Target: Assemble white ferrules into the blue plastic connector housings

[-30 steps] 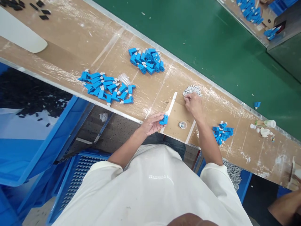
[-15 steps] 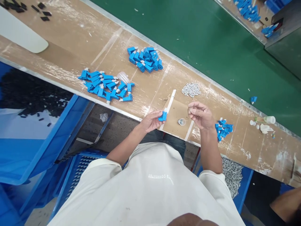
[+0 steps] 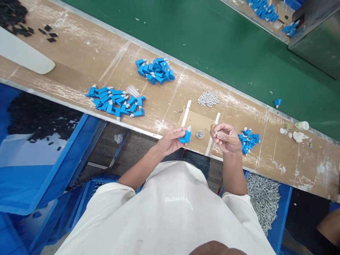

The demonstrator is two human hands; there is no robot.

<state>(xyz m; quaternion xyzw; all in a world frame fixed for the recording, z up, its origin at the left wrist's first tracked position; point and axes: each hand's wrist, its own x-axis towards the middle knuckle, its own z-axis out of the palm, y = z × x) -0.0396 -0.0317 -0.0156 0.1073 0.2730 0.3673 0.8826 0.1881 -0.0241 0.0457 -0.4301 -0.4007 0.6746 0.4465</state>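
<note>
My left hand is closed on a blue plastic part with a white tip pointing up, over the near edge of the bench. To its right, my right hand is closed in a pinch on a small grey piece, apart from the blue part. Between the hands stands a small clear cup on a brown sheet edged with white strips. A pile of small grey pieces lies beyond it. Beside my right wrist is a small heap of blue parts.
Two larger heaps of blue parts lie to the left, with a clear plastic cup on its side by the nearer one. A bottle lies at right. A bin of grey pieces sits below the bench. Another person's arm shows at lower right.
The camera view has shifted a little. My left hand has tilted the blue part, so its white tip shows more clearly. The small grey piece now shows in my right fingertips.
</note>
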